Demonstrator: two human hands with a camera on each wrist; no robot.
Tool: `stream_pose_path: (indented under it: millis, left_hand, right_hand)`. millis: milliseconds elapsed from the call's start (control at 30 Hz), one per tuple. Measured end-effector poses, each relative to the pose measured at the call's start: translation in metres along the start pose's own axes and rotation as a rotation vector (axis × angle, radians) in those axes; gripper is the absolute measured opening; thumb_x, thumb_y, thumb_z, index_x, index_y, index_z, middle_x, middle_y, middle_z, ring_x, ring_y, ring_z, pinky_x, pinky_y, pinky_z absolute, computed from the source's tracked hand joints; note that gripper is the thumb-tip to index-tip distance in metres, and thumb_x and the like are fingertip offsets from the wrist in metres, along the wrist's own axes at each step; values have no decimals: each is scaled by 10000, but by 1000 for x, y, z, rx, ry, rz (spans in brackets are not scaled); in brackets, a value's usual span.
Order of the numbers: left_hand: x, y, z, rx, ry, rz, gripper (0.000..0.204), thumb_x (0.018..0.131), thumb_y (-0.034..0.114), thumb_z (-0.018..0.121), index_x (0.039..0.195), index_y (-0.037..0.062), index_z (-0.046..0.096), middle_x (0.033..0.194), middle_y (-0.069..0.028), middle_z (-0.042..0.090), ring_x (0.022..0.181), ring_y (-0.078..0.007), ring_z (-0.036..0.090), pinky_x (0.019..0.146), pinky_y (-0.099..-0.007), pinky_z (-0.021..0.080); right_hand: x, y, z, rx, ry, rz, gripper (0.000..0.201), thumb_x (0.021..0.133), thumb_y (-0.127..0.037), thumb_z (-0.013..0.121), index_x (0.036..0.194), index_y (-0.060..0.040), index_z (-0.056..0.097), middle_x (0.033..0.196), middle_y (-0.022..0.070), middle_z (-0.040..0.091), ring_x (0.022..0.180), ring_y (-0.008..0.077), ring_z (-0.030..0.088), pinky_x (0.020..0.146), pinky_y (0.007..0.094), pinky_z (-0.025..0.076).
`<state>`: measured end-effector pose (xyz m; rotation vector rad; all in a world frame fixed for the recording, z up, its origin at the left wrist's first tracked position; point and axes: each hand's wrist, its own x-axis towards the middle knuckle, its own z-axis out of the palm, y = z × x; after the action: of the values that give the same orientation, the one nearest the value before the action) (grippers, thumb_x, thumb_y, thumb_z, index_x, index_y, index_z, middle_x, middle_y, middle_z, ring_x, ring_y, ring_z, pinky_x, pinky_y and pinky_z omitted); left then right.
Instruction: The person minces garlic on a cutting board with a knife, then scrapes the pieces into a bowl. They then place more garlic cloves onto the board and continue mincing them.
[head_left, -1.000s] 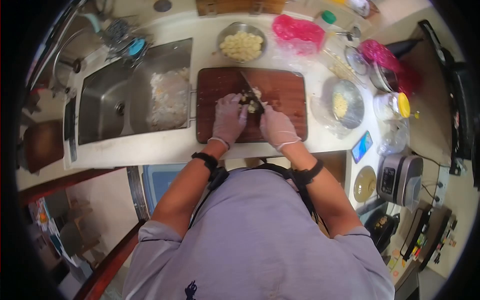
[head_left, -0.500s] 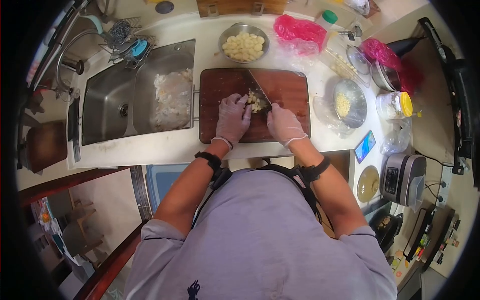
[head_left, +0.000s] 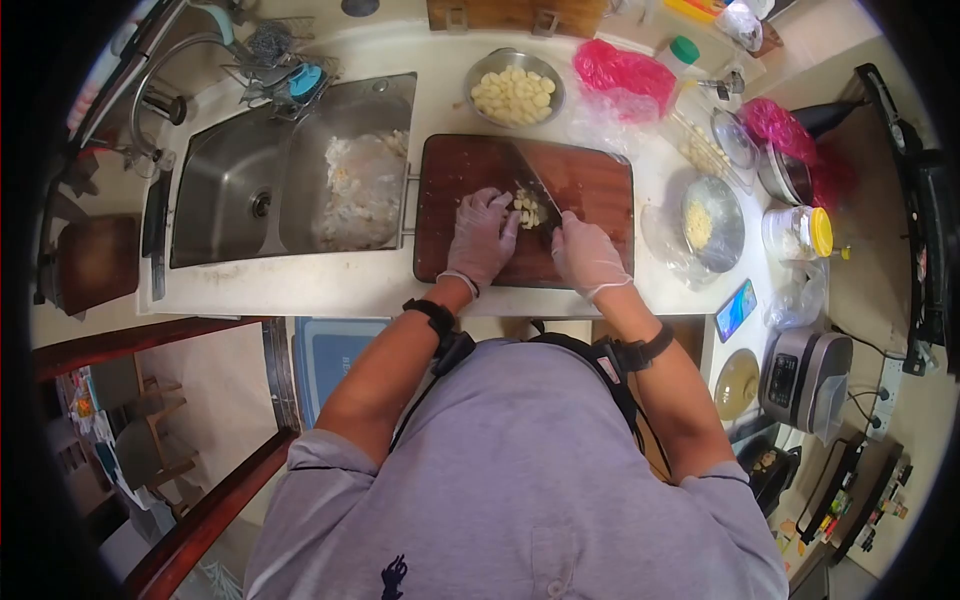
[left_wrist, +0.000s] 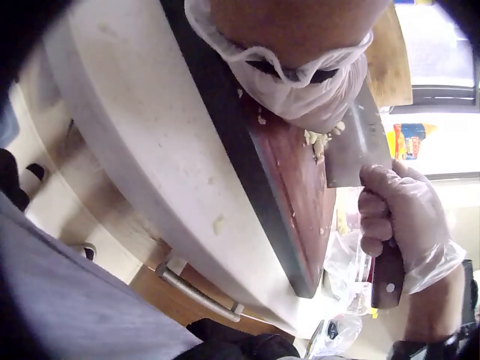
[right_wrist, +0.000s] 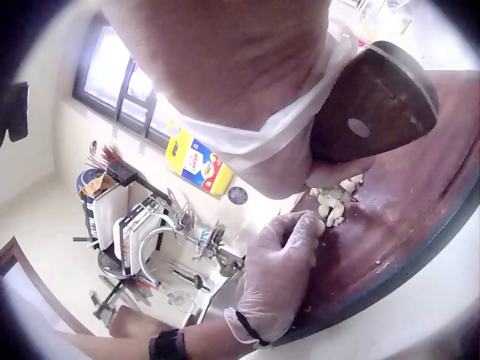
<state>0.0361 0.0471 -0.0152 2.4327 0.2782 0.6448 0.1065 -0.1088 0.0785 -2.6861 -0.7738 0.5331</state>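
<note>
A brown cutting board (head_left: 455, 165) lies on the counter, with chopped pale pieces (head_left: 528, 207) near its middle. My gloved right hand (head_left: 588, 255) grips the handle of a broad knife (left_wrist: 360, 146); the dark handle (right_wrist: 375, 105) shows in the right wrist view. In the head view the blade slants up and left across the board, just right of the pieces. At their left side, my gloved left hand (head_left: 480, 238) rests on the board, thumb apart from the fingers. The right wrist view shows its fingertips touching the nearest pieces (right_wrist: 321, 226).
Behind the board stands a metal bowl (head_left: 514, 88) of pale peeled pieces. A double sink (head_left: 225, 190) is at the left. To the right are a bowl with chopped bits (head_left: 722, 225), a yellow-lidded jar (head_left: 795, 233), a phone (head_left: 736, 310) and pink bags (head_left: 625, 75).
The knife has shifted off the pieces to their right, uncovering more of them, and its blade angle has changed. My left hand stays beside the pieces. The whole head view has shifted slightly.
</note>
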Motion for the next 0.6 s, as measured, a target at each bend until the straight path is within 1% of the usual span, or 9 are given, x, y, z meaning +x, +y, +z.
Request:
stream_pose_path:
  millis: [67,167,233,267,333,400,433,533,600]
  left_hand:
    - [0,-1,-1,-13,-6,-13,292,884,176,690,1124,19,638,1183,-175,576,1094,-374,525,967,-460,429]
    - [1,0,0,-27,-15,-22,276,884,173,687,1108,19,641,1179,-177,578,1093,-376,526,967,-462,429]
    - [0,1,-2,-18,-12,-20,270,883,172,687,1101,18,642,1177,-177,579,1092,-376,526,967,-462,429]
    - [0,1,-3,-5,-19,-20,270,883,173,686,1098,15,641,1180,-177,578,1092,-376,525,967,-462,429]
    - [-2,0,0,6,-26,-19,271,884,174,685,1095,11,640,1183,-177,578,1091,-376,525,967,-461,430]
    - [1,-1,1,-8,11,17,260,881,188,676,1085,34,630,1144,-159,564,1045,-371,521,945,-471,431]
    - [2,-2,0,-5,14,20,260,881,188,676,1085,34,630,1144,-159,564,1045,-371,521,945,-471,431]
    - [-1,0,-2,-35,8,6,258,882,191,678,1084,35,634,1145,-156,568,1052,-366,521,949,-475,431]
    - [0,1,-1,-25,-20,-26,267,889,176,683,1103,20,652,1180,-171,587,1088,-371,526,968,-456,430]
  right_hand:
    - [-2,-4,-2,-1,2,-13,243,970,-167,498,1086,35,565,818,293,680,816,465,676,775,545,532]
    - [-5,-9,0,15,28,-28,239,972,-171,495,1065,35,571,811,292,679,812,466,675,775,545,533]
    - [-4,-9,7,-22,-47,12,250,974,-178,497,1068,41,573,811,291,679,811,465,676,772,545,534]
    - [-3,-9,10,-21,-49,10,250,974,-178,497,1068,41,573,811,291,679,811,465,676,772,545,534]
    - [-3,-8,12,-33,-34,7,260,976,-185,498,1072,47,568,811,290,679,804,463,676,767,548,533]
    - [-5,-5,7,-10,-6,-8,255,977,-184,497,1066,45,566,810,292,678,803,466,676,765,551,533]
    - [-4,-5,4,12,18,-31,251,978,-184,497,1060,44,564,809,295,677,802,468,675,762,554,532]
    - [-4,-5,-3,38,70,-25,241,979,-182,495,1047,39,562,817,302,675,812,474,673,764,556,530]
    - [-3,-1,5,20,29,-1,238,979,-179,493,1049,39,562,822,304,675,816,475,672,764,555,530]
